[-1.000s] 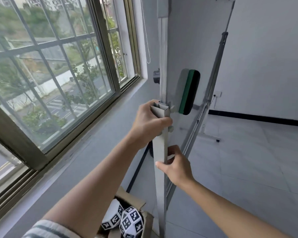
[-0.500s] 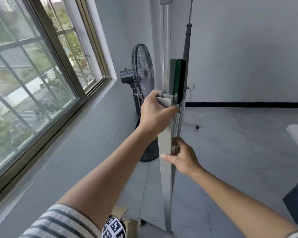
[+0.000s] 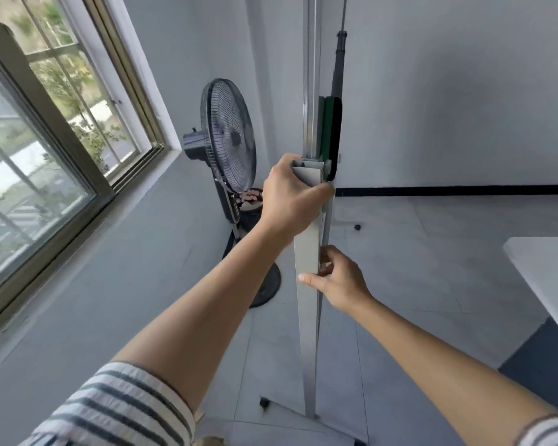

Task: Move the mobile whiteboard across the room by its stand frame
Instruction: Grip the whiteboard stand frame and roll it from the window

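the left hand [image 3: 292, 196] is wrapped tight over the open top end of the post [image 3: 307, 304], fingers curled across its far side, and the right hand [image 3: 339, 283] sits lower on the same post, thumb on the near face and fingers hooked behind its right edge. the post runs straight up and down right in front of the person, with the whiteboard [image 3: 313, 75] rising edge-on above the left hand and an eraser [image 3: 331, 136] stuck to it. the next push likely goes along the floor, steered from the higher left hand, with the fan [image 3: 229, 136] close on the left and the table [image 3: 543, 278] on the right.
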`<state>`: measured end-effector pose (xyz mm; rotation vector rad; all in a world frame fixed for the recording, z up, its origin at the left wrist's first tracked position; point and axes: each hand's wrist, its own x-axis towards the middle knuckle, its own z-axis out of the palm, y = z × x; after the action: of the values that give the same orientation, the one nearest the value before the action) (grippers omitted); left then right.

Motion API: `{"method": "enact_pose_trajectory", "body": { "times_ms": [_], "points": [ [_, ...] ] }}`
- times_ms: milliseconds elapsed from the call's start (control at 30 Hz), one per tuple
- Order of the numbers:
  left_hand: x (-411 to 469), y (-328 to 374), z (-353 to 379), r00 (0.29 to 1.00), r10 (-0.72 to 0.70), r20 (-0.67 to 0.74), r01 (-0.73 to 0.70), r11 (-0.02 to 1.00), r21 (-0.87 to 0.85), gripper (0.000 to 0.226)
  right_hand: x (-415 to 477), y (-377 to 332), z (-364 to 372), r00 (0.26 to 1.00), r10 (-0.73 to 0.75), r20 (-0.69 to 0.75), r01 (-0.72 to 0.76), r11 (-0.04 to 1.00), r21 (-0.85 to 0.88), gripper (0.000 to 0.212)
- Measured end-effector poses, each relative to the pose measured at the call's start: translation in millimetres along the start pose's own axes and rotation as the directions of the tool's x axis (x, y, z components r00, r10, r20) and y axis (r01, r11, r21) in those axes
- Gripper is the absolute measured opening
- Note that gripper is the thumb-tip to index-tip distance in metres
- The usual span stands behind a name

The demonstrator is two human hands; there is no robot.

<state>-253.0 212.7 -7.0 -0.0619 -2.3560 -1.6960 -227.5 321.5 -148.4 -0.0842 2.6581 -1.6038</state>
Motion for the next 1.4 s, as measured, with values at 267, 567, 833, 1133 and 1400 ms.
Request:
{"method": "enact_pose_trajectory", "body": {
  "times_ms": [267, 567, 833, 1133, 1400],
  "points": [
    [57, -7, 8, 1.0, 0.0, 0.025, 0.001, 1.0, -0.022, 0.05, 54, -5, -1, 0.999, 0.02, -0.042, -0.022, 0.998, -0.061, 0.043],
    [136, -22, -5, 0.994, -0.002, 0.11, 0.013, 0.996, -0.091, 0.027, 133, -20, 16, 0.994, 0.049, -0.101, -0.061, 0.991, -0.118, 0.041],
    [208, -46, -31, 0.983, -0.008, 0.184, 0.038, 0.987, -0.155, 0.036, 207, -37, 47, 0.993, 0.067, -0.102, -0.082, 0.985, -0.151, 0.044],
    [241, -52, -32, 0.991, 0.018, 0.134, 0.015, 0.971, -0.24, 0.032, 254, -34, 54, 0.997, 0.042, -0.068, -0.05, 0.992, -0.116, 0.045],
    [235, -52, 1, 0.985, 0.011, -0.174, -0.064, 0.951, -0.303, 0.018, 278, 11, 14, 0.977, -0.032, 0.21, 0.038, 0.999, -0.026, 0.045]
  ]
}}
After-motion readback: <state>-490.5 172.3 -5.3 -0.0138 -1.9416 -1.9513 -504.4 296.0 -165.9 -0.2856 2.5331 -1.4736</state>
